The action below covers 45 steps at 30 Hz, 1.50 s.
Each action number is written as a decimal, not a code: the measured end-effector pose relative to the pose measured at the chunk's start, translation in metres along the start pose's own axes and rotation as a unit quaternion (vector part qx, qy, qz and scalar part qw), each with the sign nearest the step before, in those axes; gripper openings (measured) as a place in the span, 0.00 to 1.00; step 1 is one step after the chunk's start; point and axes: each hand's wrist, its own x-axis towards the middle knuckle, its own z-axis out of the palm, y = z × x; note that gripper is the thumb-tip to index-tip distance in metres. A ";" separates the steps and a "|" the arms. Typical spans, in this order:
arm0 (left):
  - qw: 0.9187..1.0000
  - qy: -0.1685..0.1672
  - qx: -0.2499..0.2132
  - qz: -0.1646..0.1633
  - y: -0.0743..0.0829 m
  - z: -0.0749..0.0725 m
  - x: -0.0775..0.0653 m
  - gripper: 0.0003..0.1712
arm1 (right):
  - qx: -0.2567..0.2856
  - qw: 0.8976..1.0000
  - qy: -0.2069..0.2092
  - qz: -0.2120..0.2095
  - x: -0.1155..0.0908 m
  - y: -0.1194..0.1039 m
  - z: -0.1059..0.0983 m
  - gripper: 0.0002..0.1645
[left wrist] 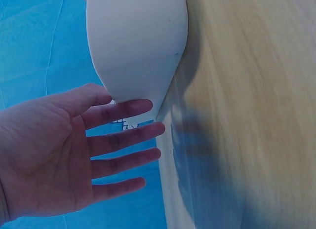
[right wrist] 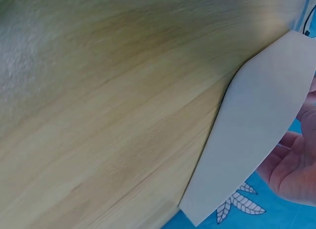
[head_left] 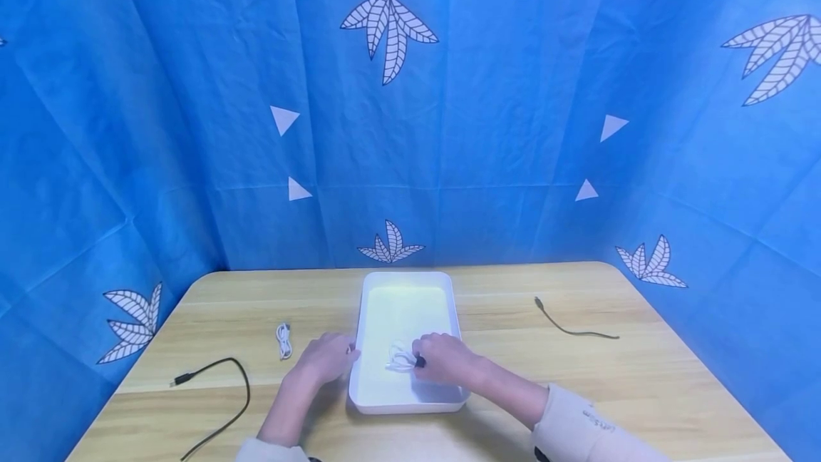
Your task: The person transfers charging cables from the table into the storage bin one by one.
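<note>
A white rectangular tray (head_left: pixel 407 305) stands on the table in the head view. My left hand (head_left: pixel 330 356) is at its left wall; in the left wrist view the fingers (left wrist: pixel 123 140) extend straight, with the index finger and thumb by the tray's edge. Inside the tray, my right hand (head_left: pixel 444 358) holds a coiled white cable (head_left: pixel 400 358) low near the bottom. A small black piece (head_left: pixel 420 361) shows at its fingertips, and the hand covers the rest. In the right wrist view, the tray wall partly hides the right hand (right wrist: pixel 291 162).
On the wooden table (head_left: pixel 513 391), a bundled white cable (head_left: pixel 284 341) and a long black cable (head_left: pixel 246 387) lie left of the tray. A thin dark cable (head_left: pixel 571 331) lies to the right. A blue patterned curtain (head_left: pixel 500 127) surrounds the table's back and sides.
</note>
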 end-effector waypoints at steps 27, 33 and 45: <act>1.000 -0.001 -0.002 -0.008 0.000 0.001 0.000 0.11 | -0.007 0.998 -0.026 0.052 -0.001 -0.003 -0.009 0.13; 1.000 -0.001 -0.004 -0.004 0.000 0.001 0.000 0.11 | 0.009 0.996 -0.034 0.076 -0.001 -0.005 -0.019 0.16; 1.000 -0.008 -0.003 -0.012 0.001 0.000 0.000 0.12 | -0.002 0.999 0.027 0.038 0.002 0.007 -0.031 0.13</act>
